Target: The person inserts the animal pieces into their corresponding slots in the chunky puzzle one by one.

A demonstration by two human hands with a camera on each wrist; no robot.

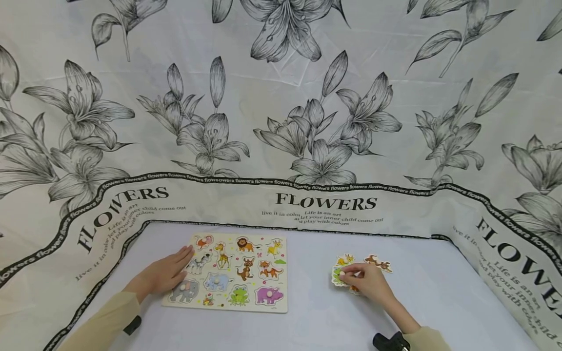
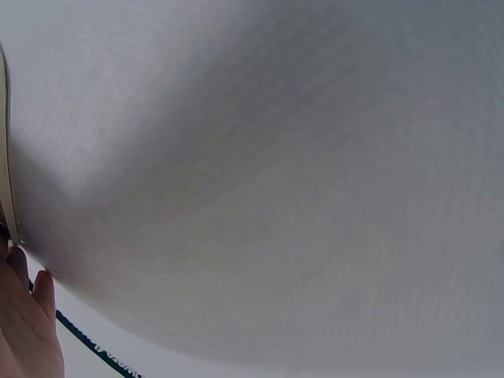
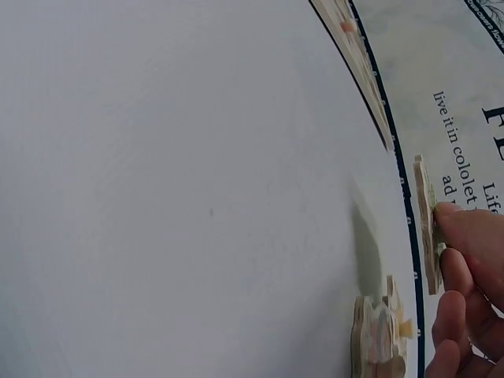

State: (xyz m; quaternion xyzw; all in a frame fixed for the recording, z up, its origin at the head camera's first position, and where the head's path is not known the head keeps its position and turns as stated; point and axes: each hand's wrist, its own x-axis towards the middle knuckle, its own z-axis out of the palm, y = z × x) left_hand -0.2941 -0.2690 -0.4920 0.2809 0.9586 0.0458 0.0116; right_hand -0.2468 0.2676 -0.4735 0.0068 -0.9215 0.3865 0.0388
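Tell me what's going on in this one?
A person's right hand pinches a green puzzle piece, held above the white table near other loose animal pieces. Their left hand rests at the left edge of the animal puzzle board. On the board, the gray elephant, a blue animal and the purple hippo have knobs. The green piece isn't on the board yet.

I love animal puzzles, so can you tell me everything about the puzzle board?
The animal puzzle board is rectangular, pale and wooden-looking, showing colorful animals, including a lion and giraffe. The grey elephant and purple hippo have round knobs. It lies flat on the white tabletop, the left grip touching its left edge.
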